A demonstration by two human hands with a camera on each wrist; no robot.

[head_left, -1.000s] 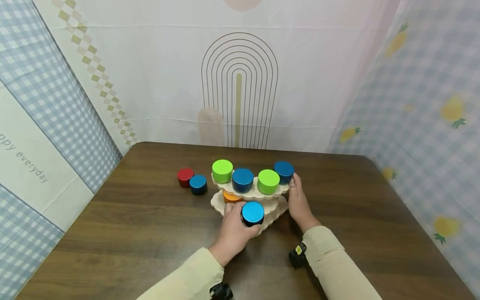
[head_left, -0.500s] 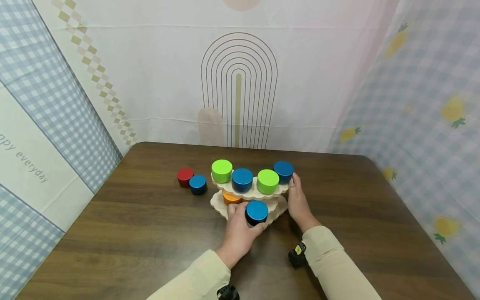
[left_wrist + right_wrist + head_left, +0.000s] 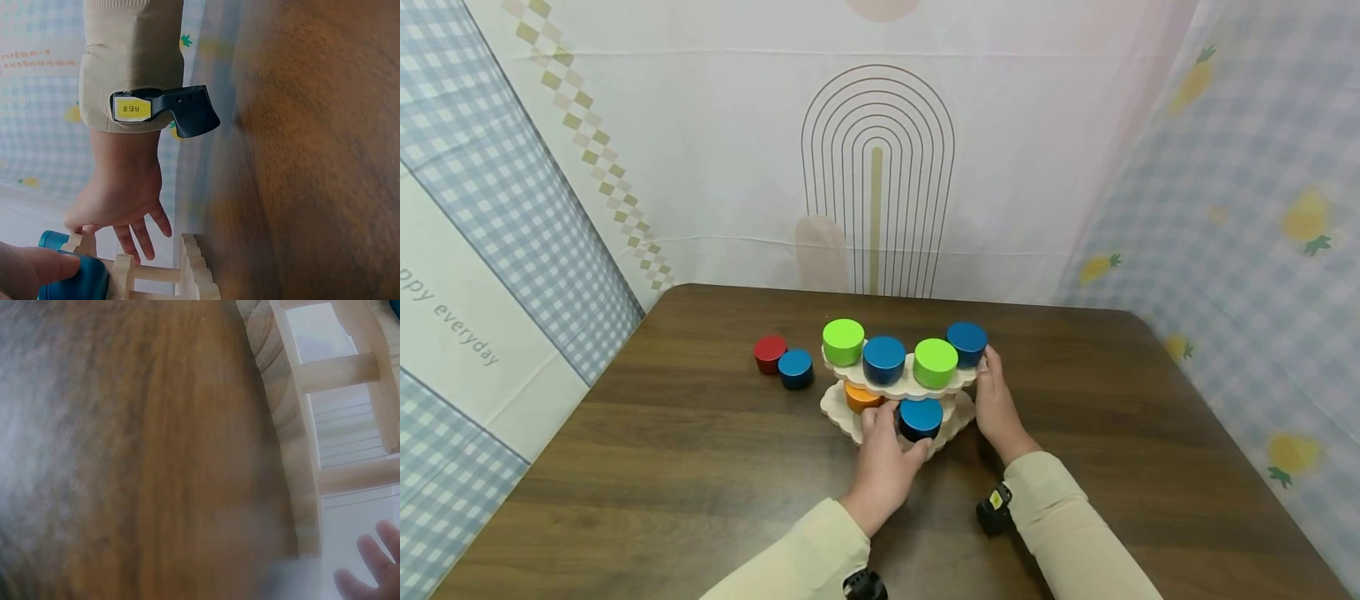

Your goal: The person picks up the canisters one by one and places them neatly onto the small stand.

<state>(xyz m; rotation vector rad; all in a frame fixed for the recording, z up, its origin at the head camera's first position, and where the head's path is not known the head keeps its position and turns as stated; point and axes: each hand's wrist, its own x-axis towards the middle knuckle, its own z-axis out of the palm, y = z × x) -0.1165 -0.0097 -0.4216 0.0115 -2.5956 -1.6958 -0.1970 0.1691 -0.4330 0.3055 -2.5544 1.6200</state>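
Note:
My left hand (image 3: 883, 471) holds a blue cylinder block (image 3: 921, 419) between fingers and thumb, at the front of a tiered pale wooden stand (image 3: 837, 407) with scalloped edges. In the left wrist view, the thumb presses along the blue block (image 3: 78, 281), which is by a wooden tier. My right hand (image 3: 1000, 408) holds the right end of the upper tier, beside another blue block (image 3: 967, 344); its other fingers spread out below in the left wrist view. The upper tier also bears two green blocks (image 3: 936, 363) and a blue one (image 3: 883, 360). An orange block (image 3: 861, 397) is partly hidden below.
On the brown table (image 3: 700, 467), left of the stand, a red block (image 3: 771, 355) and a blue block (image 3: 796, 368) sit close together. A white printed cloth (image 3: 737, 167) hangs behind the table, with checked cloth at both sides.
My left hand has moved slightly right and then farther in toward the stand with the blue cylinder block. The right hand stays in place at the upper tier.

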